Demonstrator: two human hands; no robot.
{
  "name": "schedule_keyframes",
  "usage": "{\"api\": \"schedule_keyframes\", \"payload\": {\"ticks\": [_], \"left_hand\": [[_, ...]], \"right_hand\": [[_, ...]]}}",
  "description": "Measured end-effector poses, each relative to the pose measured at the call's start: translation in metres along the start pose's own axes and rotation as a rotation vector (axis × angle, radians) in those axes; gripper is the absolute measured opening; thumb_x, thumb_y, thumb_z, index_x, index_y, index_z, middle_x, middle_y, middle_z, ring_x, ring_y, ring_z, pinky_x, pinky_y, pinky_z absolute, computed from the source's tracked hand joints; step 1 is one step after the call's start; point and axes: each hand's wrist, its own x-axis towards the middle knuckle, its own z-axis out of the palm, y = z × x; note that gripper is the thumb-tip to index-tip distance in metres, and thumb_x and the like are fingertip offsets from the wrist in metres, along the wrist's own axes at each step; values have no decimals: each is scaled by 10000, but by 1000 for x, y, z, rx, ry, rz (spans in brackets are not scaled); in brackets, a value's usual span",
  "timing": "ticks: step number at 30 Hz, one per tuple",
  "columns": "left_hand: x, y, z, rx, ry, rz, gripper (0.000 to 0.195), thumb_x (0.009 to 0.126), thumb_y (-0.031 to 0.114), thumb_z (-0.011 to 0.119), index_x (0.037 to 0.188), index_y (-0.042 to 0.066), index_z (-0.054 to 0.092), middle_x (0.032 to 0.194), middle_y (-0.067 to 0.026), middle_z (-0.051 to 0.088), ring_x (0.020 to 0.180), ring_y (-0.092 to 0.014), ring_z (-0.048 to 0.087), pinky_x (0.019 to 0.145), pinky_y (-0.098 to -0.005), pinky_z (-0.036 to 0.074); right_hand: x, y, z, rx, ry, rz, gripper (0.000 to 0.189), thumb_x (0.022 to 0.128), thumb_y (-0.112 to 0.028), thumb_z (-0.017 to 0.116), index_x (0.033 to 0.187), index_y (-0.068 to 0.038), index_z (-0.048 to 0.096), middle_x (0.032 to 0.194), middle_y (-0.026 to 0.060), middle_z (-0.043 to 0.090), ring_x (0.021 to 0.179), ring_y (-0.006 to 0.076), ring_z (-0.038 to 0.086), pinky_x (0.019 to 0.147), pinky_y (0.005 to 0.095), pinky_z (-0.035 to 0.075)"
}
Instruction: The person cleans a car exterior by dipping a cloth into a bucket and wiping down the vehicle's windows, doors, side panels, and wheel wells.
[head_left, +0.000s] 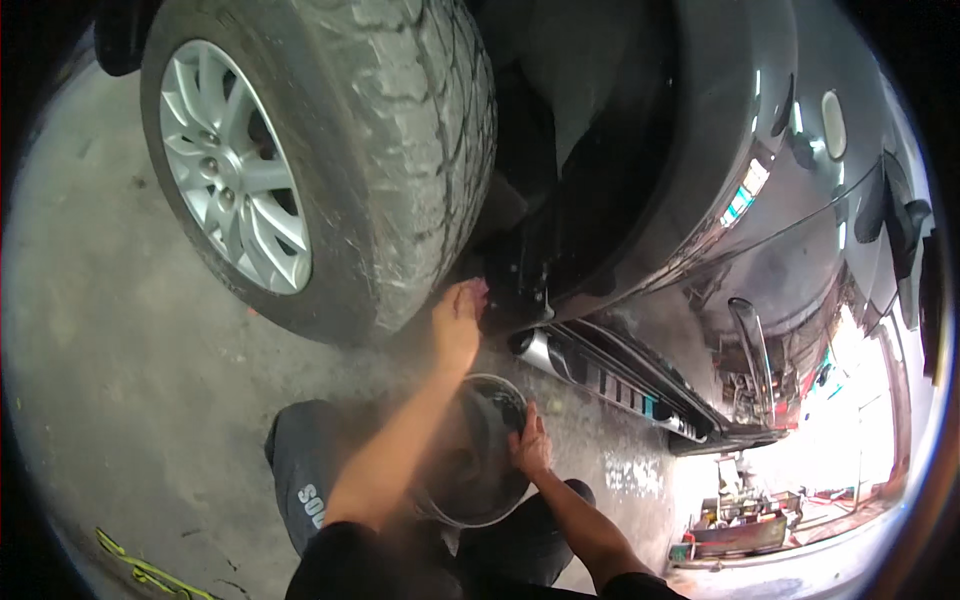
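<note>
My left hand reaches up behind the tyre and holds a crumpled pinkish cloth. The cloth is close to the dark lower edge of the wheel arch liner; I cannot tell whether they touch. At the rim of a round dark bucket, between my knees, is my right hand, with its thumb inside and fingers along the outer side. Shadow hides most of what the bucket contains. Just ahead and to the left stands the worn, dusty tyre with its silver alloy wheel.
A glossy dark car body curves along the right, with a side step low beneath its doors. Yellow-green cord lies on the concrete floor. Farther right, a tray of parts and tools sits near a bright opening.
</note>
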Motion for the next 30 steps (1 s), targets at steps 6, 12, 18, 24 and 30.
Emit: {"api": "schedule_keyframes", "payload": {"ticks": [6,12,18,24,30], "left_hand": [[-4,132,112,73,-195,602,445,1108,276,425,1362,-36,617,1357,-146,650,1180,-227,615,1080,-358,436],[34,281,166,-356,-278,402,349,1058,178,447,1186,-32,695,1190,-152,703,1111,-253,630,1031,-354,452],[30,387,170,-833,-314,143,322,1005,120,407,1107,-12,682,1157,-160,702,1073,-299,646,943,-454,530],[84,491,139,-879,-428,467,471,1034,273,367,1284,-44,611,1354,-191,626,1232,-374,600,1092,-515,478],[47,437,165,-820,-326,285,464,1035,336,452,1267,-24,629,1289,-180,668,1178,-359,619,1053,-450,490]], "right_hand": [[4,14,8,-64,-1,-15,887,910,-240,638,1639,-141,143,1315,301,562,1016,487,669,864,570,554],[4,13,3,-43,-3,0,888,897,-244,638,1633,-97,164,1338,302,551,1071,466,661,909,545,549],[-4,25,9,-66,7,49,862,897,-219,651,1624,-76,210,1299,287,571,1061,458,662,895,536,546],[-1,32,18,54,77,-63,820,902,-198,640,1619,-101,253,1238,290,605,1005,472,661,873,544,540],[9,23,4,29,22,-33,812,902,-178,660,1607,-73,269,1207,274,612,985,448,674,844,521,562]]}}
